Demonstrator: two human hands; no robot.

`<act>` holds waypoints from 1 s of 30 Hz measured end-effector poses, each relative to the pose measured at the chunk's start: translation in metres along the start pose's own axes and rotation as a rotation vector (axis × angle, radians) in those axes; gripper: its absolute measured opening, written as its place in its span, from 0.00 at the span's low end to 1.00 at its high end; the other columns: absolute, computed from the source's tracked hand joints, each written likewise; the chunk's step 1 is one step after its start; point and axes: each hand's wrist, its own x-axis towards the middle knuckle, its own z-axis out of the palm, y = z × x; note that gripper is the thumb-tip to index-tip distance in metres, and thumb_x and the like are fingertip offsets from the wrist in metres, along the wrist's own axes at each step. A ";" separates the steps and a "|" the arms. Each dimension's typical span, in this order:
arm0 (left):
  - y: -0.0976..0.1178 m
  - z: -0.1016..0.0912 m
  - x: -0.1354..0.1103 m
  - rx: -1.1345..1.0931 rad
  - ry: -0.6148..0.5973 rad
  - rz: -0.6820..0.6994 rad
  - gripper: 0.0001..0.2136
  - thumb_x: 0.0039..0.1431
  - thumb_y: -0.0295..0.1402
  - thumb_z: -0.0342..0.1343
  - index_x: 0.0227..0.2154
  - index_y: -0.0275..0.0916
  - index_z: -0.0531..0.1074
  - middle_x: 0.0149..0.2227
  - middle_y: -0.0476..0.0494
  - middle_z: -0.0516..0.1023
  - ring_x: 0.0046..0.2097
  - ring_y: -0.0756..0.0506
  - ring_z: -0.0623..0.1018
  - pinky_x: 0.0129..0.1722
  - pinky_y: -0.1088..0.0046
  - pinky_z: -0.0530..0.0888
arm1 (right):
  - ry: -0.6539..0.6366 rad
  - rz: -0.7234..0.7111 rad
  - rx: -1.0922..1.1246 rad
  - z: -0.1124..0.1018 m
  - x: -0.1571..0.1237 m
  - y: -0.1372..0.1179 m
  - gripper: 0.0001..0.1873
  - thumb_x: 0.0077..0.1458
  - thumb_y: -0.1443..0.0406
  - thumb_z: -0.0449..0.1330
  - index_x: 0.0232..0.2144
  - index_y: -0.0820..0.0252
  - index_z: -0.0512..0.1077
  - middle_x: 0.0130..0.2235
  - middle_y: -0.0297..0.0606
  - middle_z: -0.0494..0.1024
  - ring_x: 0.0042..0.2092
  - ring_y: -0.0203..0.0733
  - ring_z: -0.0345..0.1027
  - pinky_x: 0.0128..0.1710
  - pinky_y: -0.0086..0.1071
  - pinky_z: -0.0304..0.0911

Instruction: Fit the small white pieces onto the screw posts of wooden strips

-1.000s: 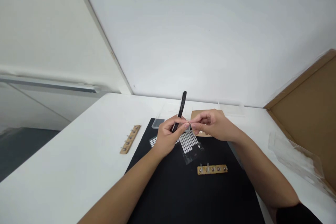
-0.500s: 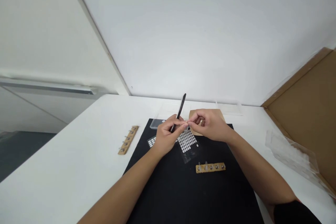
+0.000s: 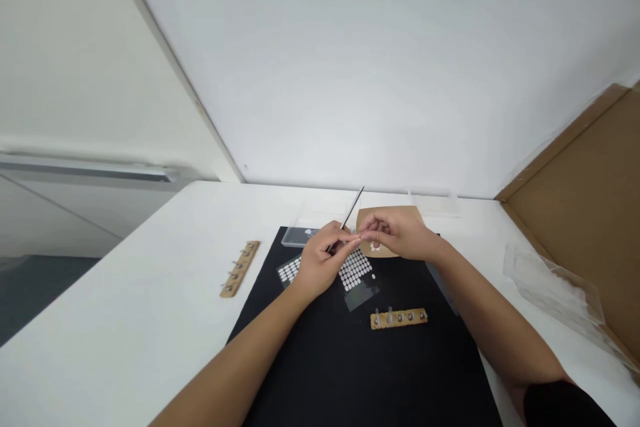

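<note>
My left hand (image 3: pixel 320 260) is closed round black tweezers (image 3: pixel 353 207) whose far end points up and away. My right hand (image 3: pixel 395 232) pinches its fingertips together right against the left fingertips; what it holds is too small to name. Both hands hover above a clear sheet of white dots (image 3: pixel 354 269) on a black mat (image 3: pixel 360 347). A wooden strip with several metal studs (image 3: pixel 399 317) lies on the mat nearer to me.
A second studded wooden strip (image 3: pixel 238 269) lies on the white table (image 3: pixel 125 320) to the left. A small brown card (image 3: pixel 387 250) and clear plastic boxes (image 3: pixel 300 235) sit behind the hands. Clear plastic packaging (image 3: pixel 550 293) and a cardboard panel (image 3: pixel 585 200) stand at the right.
The tweezers have tilted, now showing thin and leaning more to the right. Both hands stay pinched together at the same spot above the dot sheet.
</note>
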 end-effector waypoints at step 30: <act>0.005 0.015 -0.009 -0.156 -0.155 -0.413 0.15 0.67 0.44 0.65 0.47 0.38 0.82 0.30 0.46 0.85 0.20 0.48 0.79 0.20 0.75 0.73 | 0.510 -0.033 -0.448 0.016 -0.033 0.027 0.08 0.67 0.63 0.59 0.35 0.57 0.76 0.34 0.35 0.82 0.33 0.39 0.75 0.36 0.32 0.65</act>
